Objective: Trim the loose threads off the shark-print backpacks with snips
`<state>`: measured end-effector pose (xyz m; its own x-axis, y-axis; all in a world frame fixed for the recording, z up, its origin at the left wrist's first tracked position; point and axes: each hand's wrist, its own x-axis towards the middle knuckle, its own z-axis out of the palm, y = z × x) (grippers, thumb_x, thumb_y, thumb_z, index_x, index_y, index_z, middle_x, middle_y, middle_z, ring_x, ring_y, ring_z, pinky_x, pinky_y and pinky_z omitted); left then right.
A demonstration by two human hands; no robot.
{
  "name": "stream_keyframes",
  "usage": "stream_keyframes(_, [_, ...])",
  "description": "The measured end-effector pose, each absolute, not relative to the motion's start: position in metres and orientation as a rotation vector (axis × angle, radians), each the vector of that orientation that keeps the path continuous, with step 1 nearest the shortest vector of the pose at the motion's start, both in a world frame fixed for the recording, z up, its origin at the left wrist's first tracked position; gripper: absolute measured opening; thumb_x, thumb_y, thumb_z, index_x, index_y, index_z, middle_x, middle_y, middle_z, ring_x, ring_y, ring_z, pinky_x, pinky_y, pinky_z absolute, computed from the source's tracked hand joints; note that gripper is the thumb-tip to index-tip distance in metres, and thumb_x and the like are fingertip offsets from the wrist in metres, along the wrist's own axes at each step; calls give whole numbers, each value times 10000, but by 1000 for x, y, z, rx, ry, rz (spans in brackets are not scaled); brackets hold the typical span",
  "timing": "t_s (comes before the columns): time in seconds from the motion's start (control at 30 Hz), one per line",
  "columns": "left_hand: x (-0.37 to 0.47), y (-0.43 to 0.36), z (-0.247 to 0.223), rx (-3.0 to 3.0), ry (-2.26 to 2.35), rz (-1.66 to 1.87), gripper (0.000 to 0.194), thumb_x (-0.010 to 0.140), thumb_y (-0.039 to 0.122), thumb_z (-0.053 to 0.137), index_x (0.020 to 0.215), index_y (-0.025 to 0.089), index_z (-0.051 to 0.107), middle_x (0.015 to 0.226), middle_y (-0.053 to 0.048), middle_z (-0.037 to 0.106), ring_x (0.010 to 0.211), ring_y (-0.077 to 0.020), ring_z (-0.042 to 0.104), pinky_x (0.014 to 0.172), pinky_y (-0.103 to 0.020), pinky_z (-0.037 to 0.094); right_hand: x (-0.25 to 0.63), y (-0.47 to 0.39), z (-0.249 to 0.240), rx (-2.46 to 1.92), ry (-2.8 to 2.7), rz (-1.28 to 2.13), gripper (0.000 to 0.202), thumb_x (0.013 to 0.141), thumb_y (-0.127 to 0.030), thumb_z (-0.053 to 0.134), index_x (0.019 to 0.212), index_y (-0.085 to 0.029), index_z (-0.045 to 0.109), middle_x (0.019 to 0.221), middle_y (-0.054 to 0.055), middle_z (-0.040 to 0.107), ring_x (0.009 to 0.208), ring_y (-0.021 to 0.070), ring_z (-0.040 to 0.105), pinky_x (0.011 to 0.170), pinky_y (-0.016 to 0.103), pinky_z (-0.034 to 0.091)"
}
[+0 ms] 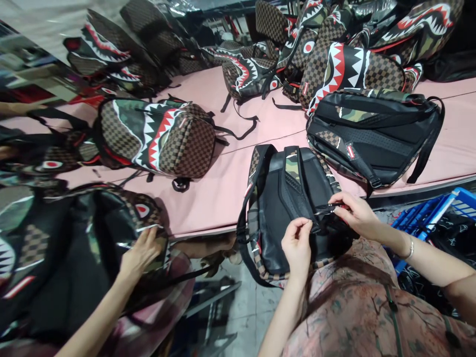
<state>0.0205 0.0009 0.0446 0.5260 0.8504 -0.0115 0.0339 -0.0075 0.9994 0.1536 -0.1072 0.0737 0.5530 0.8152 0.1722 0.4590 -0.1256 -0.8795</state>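
A checkered backpack with black back padding and a camouflage patch leans between the table edge and my lap, its straps facing up. My left hand pinches a black strap end over the lower middle of the back panel. Just to the right, my right hand is closed on a small black strap piece with a buckle, near the bag's right side. A dark strip runs between the two hands; its exact shape is too small to tell.
Another backpack lies back-up on the pink table; a shark-mouth backpack lies to the left. More bags are piled behind. A co-worker's hand touches a bag at the left. A blue crate stands at the right.
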Motion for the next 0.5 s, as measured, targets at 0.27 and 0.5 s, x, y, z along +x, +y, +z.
stream_keyframes(0.27, [23, -1, 49, 1453, 808, 769, 99, 712, 270, 613, 700, 173, 622, 679, 1, 600, 658, -122, 543, 660, -229, 443, 176, -109, 88, -1928, -1862, -213, 281, 903, -342, 402, 853, -147, 599, 812, 77, 600, 742, 169, 510, 661, 283, 368])
stream_keyframes(0.5, [24, -1, 49, 1319, 817, 714, 135, 693, 300, 633, 687, 167, 610, 631, 15, 554, 578, -90, 502, 567, -198, 447, 178, -105, 95, -1887, -2005, -319, 264, 909, -259, 384, 784, -181, 602, 746, 50, 588, 673, 152, 470, 619, 279, 327])
